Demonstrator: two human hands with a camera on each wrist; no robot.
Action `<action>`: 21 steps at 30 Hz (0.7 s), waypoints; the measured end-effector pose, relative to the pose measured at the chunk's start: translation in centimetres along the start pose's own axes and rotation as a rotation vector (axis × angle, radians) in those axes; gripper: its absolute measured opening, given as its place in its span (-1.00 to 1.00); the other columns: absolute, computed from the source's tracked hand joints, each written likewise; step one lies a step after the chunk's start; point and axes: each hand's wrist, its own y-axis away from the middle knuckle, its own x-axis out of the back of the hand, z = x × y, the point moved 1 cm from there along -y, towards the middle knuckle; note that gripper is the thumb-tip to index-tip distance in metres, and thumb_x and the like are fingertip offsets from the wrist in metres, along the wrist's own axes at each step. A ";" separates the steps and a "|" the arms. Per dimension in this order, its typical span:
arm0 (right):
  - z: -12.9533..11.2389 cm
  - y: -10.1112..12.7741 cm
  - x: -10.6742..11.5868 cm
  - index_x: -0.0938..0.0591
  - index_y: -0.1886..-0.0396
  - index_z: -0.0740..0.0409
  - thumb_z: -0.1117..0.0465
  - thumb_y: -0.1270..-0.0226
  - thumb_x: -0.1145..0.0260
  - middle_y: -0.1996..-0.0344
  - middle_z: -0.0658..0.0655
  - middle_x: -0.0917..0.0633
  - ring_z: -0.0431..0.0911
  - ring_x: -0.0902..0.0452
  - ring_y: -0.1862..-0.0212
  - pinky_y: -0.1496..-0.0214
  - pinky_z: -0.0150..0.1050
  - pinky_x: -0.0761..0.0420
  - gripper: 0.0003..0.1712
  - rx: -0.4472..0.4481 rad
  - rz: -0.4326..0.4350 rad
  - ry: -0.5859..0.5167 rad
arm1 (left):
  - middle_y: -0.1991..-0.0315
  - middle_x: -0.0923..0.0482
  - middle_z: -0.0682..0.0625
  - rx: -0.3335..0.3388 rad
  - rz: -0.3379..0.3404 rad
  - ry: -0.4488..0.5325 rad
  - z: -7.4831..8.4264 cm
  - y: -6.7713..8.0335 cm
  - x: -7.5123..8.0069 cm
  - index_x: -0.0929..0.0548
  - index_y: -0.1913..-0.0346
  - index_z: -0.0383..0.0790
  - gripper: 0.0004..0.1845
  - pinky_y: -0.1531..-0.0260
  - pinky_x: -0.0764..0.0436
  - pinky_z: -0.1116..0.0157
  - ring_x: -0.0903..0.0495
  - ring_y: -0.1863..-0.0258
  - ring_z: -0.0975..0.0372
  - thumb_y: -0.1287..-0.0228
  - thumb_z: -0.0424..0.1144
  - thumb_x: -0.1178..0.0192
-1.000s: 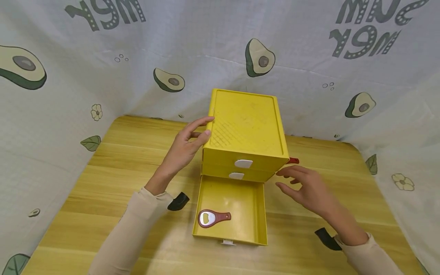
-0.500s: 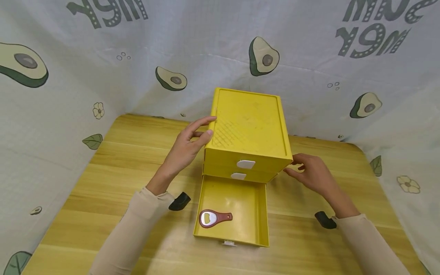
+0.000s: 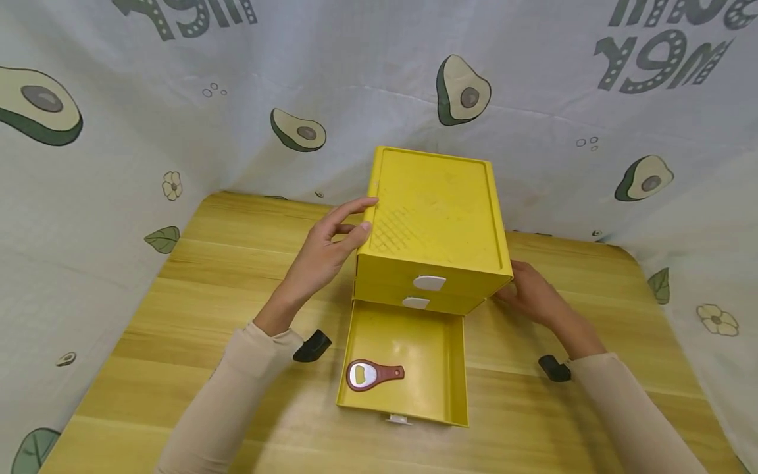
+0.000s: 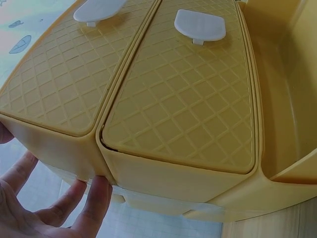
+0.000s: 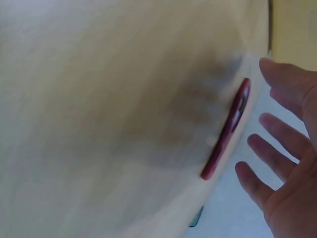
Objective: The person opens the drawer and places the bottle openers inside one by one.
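A yellow drawer cabinet (image 3: 441, 210) stands on the table with its bottom drawer (image 3: 435, 368) pulled out. In that drawer lies a dark red bottle opener (image 3: 375, 375) with a metal head. My left hand (image 3: 322, 253) rests its fingertips and thumb against the cabinet's left side, near the top edge. My right hand (image 3: 535, 299) is at the cabinet's right side, its fingertips hidden behind it in the head view. The right wrist view shows that hand with fingers spread and nothing held, beside a red opener-like piece (image 5: 227, 131) with a metal inset, lying on the table.
Two upper drawers with white pull tabs (image 3: 429, 283) are closed. An avocado-print cloth (image 3: 367, 79) hangs behind and beside the wooden table (image 3: 225, 263). A black strap end (image 3: 312, 345) sticks out at the left cuff, another (image 3: 555, 368) at the right.
My right hand has moved inward and back along the cabinet's right side, its fingers passing out of sight. My left hand has kept its place on the cabinet. The head view has shifted slightly.
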 end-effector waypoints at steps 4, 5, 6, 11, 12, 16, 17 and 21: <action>0.6 -0.1 -0.6 -0.65 0.03 0.17 0.30 -0.38 -0.34 0.08 0.23 -0.73 0.19 -0.63 -0.06 -0.11 0.20 -0.55 -0.80 0.010 -0.006 -0.023 | -0.38 -0.36 0.08 -0.002 -0.002 -0.003 0.0 0.0 0.0 -0.46 -0.39 0.27 -0.56 0.12 -0.55 0.11 -0.53 -0.10 0.11 -0.51 0.01 -0.08; 0.7 0.0 -0.7 -0.65 0.02 0.18 0.28 -0.39 -0.33 0.08 0.23 -0.73 0.19 -0.64 -0.05 -0.11 0.19 -0.56 -0.79 0.003 -0.013 -0.024 | -0.38 -0.36 0.07 -0.002 -0.002 -0.006 0.0 0.0 0.1 -0.46 -0.39 0.27 -0.56 0.12 -0.55 0.11 -0.53 -0.10 0.11 -0.51 0.01 -0.08; 0.8 0.0 -0.8 -0.64 0.00 0.19 0.27 -0.39 -0.33 0.07 0.25 -0.73 0.19 -0.64 -0.05 -0.11 0.20 -0.55 -0.77 -0.009 -0.024 -0.018 | -0.38 -0.36 0.07 -0.001 -0.001 -0.009 0.0 0.0 0.1 -0.46 -0.39 0.27 -0.56 0.12 -0.55 0.11 -0.53 -0.10 0.11 -0.51 0.02 -0.08; 0.7 0.5 -0.9 -0.57 -0.12 0.28 0.23 -0.34 -0.39 0.02 0.38 -0.68 0.31 -0.58 -0.08 -0.11 0.26 -0.53 -0.59 -0.046 -0.039 0.065 | -0.37 -0.37 0.07 -0.004 0.002 -0.012 0.1 0.0 0.1 -0.47 -0.39 0.25 -0.56 0.14 -0.55 0.13 -0.54 -0.09 0.10 -0.51 -0.01 -0.08; 0.8 0.6 -0.9 -0.55 -0.17 0.31 0.23 -0.33 -0.40 -0.02 0.43 -0.65 0.35 -0.54 -0.11 -0.12 0.28 -0.50 -0.53 -0.054 -0.037 0.080 | -0.36 -0.37 0.07 -0.006 0.002 -0.011 0.1 0.0 0.1 -0.47 -0.39 0.24 -0.56 0.14 -0.55 0.13 -0.55 -0.09 0.09 -0.51 -0.02 -0.08; 0.8 0.6 -0.8 -0.46 -0.32 0.36 0.22 -0.34 -0.39 -0.20 0.51 -0.52 0.43 -0.38 -0.24 -0.21 0.34 -0.40 -0.39 -0.063 -0.045 0.089 | -0.35 -0.38 0.06 -0.011 0.004 -0.005 0.1 0.0 0.1 -0.47 -0.39 0.21 -0.57 0.14 -0.55 0.13 -0.54 -0.10 0.06 -0.51 -0.05 -0.08; 0.8 0.6 -0.8 -0.45 -0.32 0.35 0.23 -0.36 -0.37 -0.22 0.51 -0.50 0.43 -0.36 -0.27 -0.23 0.35 -0.38 -0.40 -0.060 -0.056 0.080 | -0.35 -0.38 0.05 -0.011 0.003 -0.006 0.1 0.0 0.1 -0.47 -0.39 0.21 -0.57 0.14 -0.55 0.13 -0.54 -0.10 0.06 -0.52 -0.05 -0.08; 0.9 0.4 -0.9 -0.53 -0.19 0.31 0.28 -0.41 -0.31 -0.10 0.41 -0.59 0.33 -0.50 -0.16 -0.18 0.26 -0.47 -0.59 -0.018 -0.090 0.047 | -0.35 -0.37 0.06 -0.006 -0.001 -0.012 -0.1 0.0 0.1 -0.47 -0.39 0.23 -0.56 0.12 -0.55 0.13 -0.54 -0.10 0.07 -0.51 -0.04 -0.08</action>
